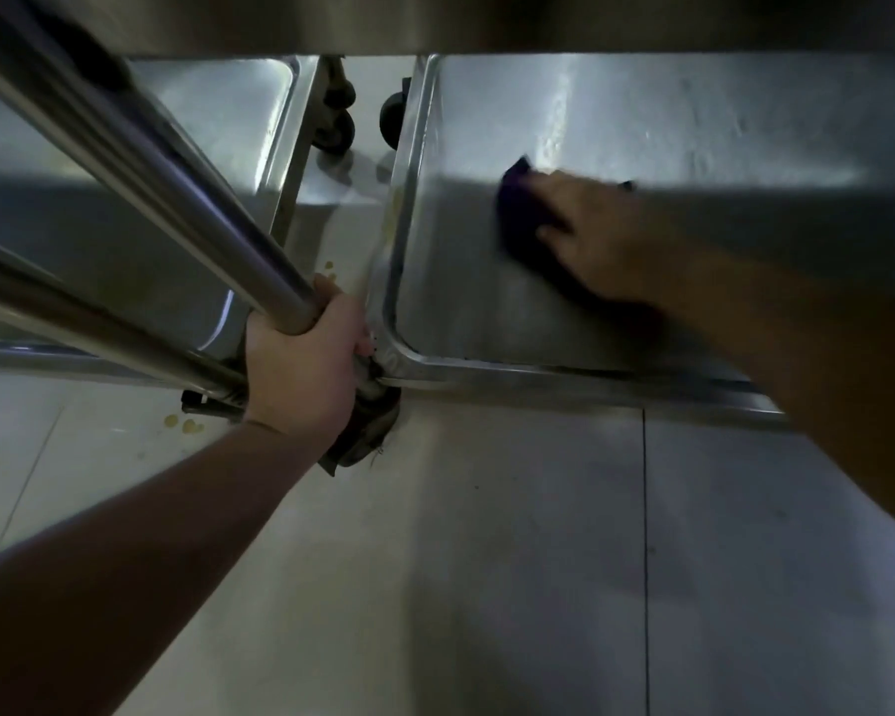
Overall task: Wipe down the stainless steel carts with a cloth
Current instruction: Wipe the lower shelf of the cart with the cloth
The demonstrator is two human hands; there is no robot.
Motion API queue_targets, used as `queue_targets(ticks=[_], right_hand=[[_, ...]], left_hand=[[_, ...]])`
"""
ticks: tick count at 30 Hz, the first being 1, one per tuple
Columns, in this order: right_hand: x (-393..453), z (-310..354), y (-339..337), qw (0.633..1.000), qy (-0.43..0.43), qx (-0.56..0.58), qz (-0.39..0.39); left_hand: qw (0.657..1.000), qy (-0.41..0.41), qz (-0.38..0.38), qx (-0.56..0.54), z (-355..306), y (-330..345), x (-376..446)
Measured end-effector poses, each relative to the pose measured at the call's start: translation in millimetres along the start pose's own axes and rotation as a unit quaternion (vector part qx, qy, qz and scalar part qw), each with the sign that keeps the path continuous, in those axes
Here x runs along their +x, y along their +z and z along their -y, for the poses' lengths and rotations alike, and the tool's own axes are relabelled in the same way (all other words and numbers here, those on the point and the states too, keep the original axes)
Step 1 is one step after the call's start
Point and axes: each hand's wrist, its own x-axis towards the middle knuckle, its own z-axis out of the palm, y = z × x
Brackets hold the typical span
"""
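**Head cam: mid-wipe on the lower cart shelf**

Head view has the right hand [595,235] pressing a dark purple cloth [525,224] flat on the right cart's bottom shelf [641,121], fingers mostly straight, toward its left rim. Left hand [301,364] is clamped round a steel cart post [177,178] at the shelf's near-left corner. I'd say wiping is underway; next up looks like sweeping across toward the far edge. No labels or writing readable anywhere. Yellowish drips [189,425] sit on the floor [487,560].

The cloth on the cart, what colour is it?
Dark purple cloth, seen in the head view.
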Motion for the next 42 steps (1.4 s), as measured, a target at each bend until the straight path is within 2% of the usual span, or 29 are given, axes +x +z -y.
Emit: queue_targets(ticks=[3,5,8,11,15,16,18,21,23,25,26,28,30,33,35,37,40,42], right_hand=[[39,-19,-13,0.984,0.170,-0.017,-0.057],[60,7,-8,0.973,0.217,-0.026,-0.071],[74,73,19,0.994,0.109,0.014,-0.028],[48,115,50,0.999,-0.006,-0.012,0.039],[5,97,43,0.969,-0.203,0.008,0.140],[8,88,41,0.961,-0.227,0.002,0.158],[26,79,37,0.970,-0.184,0.005,0.160],[78,79,30,0.997,-0.014,0.035,0.069],[119,86,29,0.996,0.074,0.025,0.051],[142,97,32,0.992,0.116,0.023,0.050],[144,102,34,0.992,0.110,0.023,0.049],[119,107,39,0.997,0.047,0.022,0.055],[71,108,43,0.994,-0.053,0.023,0.092],[12,103,45,0.968,-0.190,0.025,0.161],[11,91,42,0.956,-0.229,-0.004,0.183],[30,80,35,0.971,-0.180,-0.006,0.160],[83,62,18,0.999,0.025,-0.012,0.044],[119,62,12,0.988,0.150,-0.021,0.033]], left_hand=[[0.999,0.026,0.007,0.028,-2,-1,-1],[0.999,0.030,0.015,0.035,-3,-1,-3],[0.999,0.021,0.009,0.028,-5,1,-4],[1.000,0.009,-0.014,-0.007,-6,5,-2],[1.000,0.017,0.001,-0.014,-6,4,-2],[1.000,0.022,0.008,-0.005,-4,3,-2],[1.000,0.021,0.008,0.010,-3,1,-2],[0.999,0.018,0.009,0.032,-2,-1,-2],[0.998,0.019,0.017,0.049,-3,-2,-3],[0.999,0.016,0.020,0.045,-4,-2,-3],[0.999,0.011,0.020,0.040,-5,-2,-3],[0.999,0.002,0.011,0.034,-5,0,-3],[1.000,0.003,0.003,0.022,-6,0,-2],[1.000,-0.002,0.017,0.008,-8,1,-2],[1.000,-0.006,0.019,0.004,-8,0,-3],[1.000,-0.006,0.019,0.007,-8,-1,-2],[1.000,-0.011,0.016,0.013,-7,-1,-3],[0.999,-0.020,0.021,0.013,-7,-2,-4]])
